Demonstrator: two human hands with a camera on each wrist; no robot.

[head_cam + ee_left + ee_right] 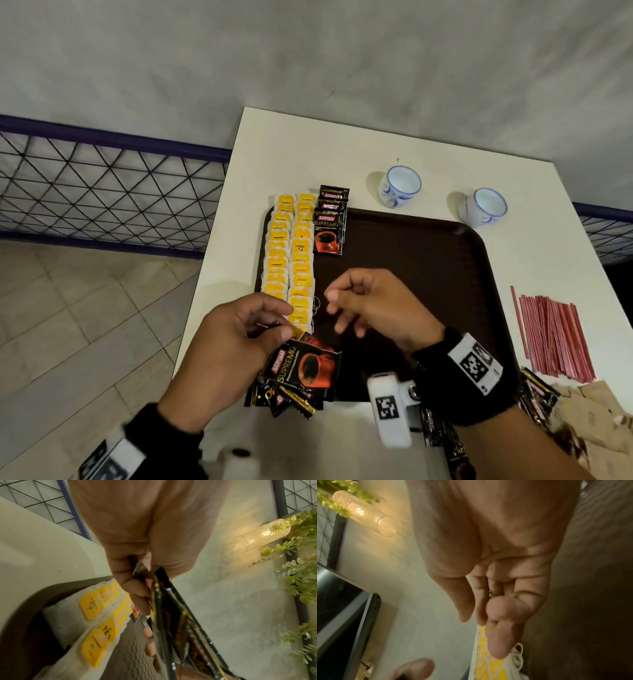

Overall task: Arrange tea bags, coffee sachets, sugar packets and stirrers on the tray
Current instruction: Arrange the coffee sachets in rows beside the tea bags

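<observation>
Several black coffee sachets (301,371) fan from the pinching left hand (226,346) above the dark brown plastic tray (428,274); the right hand (373,305), loosely curled, seemingly holds nothing.

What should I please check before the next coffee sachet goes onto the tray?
1. Sachets in hand: ok. The left hand grips a bundle of coffee sachets.
2. Picking hand free: ok. The right hand holds nothing and hovers over the tray.
3. Row to continue: ok. Three laid sachets overlap at the tray's far edge, beside the tea bags.
4. Room below that row: ok. Bare tray shows there.
5. Tea bags tidy: ok. Two straight columns.
6. Stirrers placed: not ok. They lie on the table.
</observation>
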